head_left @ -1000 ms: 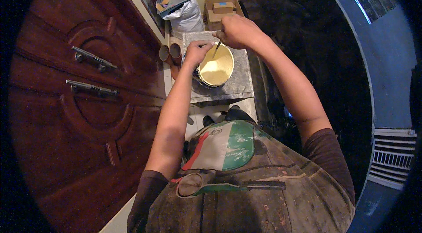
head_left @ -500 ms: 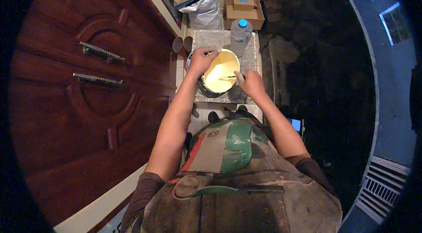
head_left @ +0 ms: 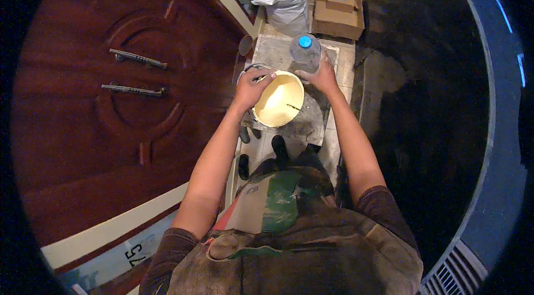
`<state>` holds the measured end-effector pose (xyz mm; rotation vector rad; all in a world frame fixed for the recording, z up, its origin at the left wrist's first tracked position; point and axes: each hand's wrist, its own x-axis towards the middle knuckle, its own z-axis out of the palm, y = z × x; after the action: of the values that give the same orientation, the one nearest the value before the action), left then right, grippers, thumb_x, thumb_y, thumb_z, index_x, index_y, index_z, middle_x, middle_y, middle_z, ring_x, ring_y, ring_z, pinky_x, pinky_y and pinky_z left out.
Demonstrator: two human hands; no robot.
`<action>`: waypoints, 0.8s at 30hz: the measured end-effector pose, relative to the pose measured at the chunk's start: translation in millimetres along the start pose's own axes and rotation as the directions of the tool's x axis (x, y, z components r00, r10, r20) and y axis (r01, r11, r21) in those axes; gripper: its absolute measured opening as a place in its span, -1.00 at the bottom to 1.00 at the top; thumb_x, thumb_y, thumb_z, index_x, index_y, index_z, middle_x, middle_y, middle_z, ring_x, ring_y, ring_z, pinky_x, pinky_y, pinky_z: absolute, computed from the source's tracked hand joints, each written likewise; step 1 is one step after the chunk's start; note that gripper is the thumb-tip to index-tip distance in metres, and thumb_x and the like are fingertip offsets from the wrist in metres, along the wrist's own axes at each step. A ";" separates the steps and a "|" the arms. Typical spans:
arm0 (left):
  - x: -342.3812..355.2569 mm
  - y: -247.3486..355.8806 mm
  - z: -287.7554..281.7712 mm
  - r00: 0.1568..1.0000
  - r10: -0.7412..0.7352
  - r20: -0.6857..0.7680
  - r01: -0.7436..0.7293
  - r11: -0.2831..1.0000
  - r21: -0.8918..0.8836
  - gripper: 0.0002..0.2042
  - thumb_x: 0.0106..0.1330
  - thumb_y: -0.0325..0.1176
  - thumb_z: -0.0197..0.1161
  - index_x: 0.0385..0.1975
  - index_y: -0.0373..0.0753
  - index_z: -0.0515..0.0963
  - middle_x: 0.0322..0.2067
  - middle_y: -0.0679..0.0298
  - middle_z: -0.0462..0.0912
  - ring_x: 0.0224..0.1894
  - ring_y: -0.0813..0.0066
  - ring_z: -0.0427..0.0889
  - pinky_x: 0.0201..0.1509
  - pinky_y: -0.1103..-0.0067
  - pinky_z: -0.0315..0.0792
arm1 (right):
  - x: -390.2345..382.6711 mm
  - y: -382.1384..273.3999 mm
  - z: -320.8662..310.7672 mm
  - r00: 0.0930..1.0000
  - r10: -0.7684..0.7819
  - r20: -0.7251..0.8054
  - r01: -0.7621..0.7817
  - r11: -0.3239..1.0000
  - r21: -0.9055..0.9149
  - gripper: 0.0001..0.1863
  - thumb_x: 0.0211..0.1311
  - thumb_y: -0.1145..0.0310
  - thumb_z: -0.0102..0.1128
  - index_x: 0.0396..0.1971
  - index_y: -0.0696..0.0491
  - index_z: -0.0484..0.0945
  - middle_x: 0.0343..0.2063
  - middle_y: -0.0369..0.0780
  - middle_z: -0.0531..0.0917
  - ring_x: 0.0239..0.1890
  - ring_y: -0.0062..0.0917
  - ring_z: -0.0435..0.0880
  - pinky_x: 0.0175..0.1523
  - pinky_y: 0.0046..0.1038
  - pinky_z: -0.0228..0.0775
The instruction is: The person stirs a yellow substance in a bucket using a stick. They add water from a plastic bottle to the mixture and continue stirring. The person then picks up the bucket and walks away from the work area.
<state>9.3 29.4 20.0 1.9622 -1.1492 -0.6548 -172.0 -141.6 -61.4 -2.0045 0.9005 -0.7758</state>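
Note:
A round bucket (head_left: 296,84) of pale yellow, paint-like material stands tilted toward me on a stained grey board. My left hand (head_left: 253,89) is closed over its left rim, thumb on the edge. From the material inside pokes a thin dark handle (head_left: 293,107), leaning on the right wall; what lies below it is hidden. Just beyond the bucket is a large clear plastic bottle (head_left: 303,57) with a blue cap. My right hand (head_left: 324,78) grips the bottle's right side low down, its fingers partly hidden behind it.
The grey board (head_left: 311,125) lies on the tiled floor. Behind it stand a white sack (head_left: 289,11) with a tray on top and a cardboard box (head_left: 339,16). A dark red door (head_left: 72,128) with metal handles rises at left, a dark wall (head_left: 428,100) at right.
My right hand has let go of the stirring tool in the bucket and moved away from me onto the bottle. The left hand stays on the rim. My view has shifted slightly.

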 end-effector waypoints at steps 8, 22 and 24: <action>-3.3 -5.6 8.8 0.994 0.002 -0.107 -0.009 0.998 -0.059 -0.77 0.26 -0.27 0.37 -0.16 -0.21 0.73 -0.30 0.14 0.69 -0.22 0.39 0.63 -0.09 0.52 0.47 | -25.3 50.1 -1.4 0.991 0.066 -0.114 -0.042 0.979 0.201 -0.09 -0.32 0.34 0.62 0.17 0.09 0.35 -0.04 -0.07 0.64 0.03 -0.19 0.64 0.15 -0.27 0.47; 7.2 -26.0 6.6 0.998 0.010 -0.061 -0.014 0.998 -0.067 -0.76 0.28 -0.29 0.35 -0.15 -0.28 0.71 -0.29 0.17 0.67 -0.21 0.41 0.61 -0.06 0.54 0.46 | -188.6 -28.0 -79.3 0.822 0.242 0.516 -0.342 0.933 0.107 -0.13 -0.22 0.12 0.60 0.16 0.11 0.44 -0.06 -0.06 0.68 -0.01 -0.27 0.67 0.13 -0.28 0.46; 5.0 -15.9 4.9 0.997 -0.067 -0.028 0.065 0.996 -0.062 -0.77 0.29 -0.30 0.33 -0.14 -0.27 0.70 -0.27 0.17 0.68 -0.18 0.41 0.61 -0.04 0.55 0.45 | -188.6 -35.9 -65.0 0.757 0.243 0.606 -0.403 0.904 0.141 -0.14 -0.20 0.10 0.60 0.16 0.12 0.46 -0.08 -0.12 0.70 -0.01 -0.37 0.66 0.13 -0.31 0.45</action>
<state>15.9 28.1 4.0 1.9588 -1.0382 -0.6850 -315.9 -0.9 -36.9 -1.6284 0.7039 -0.0542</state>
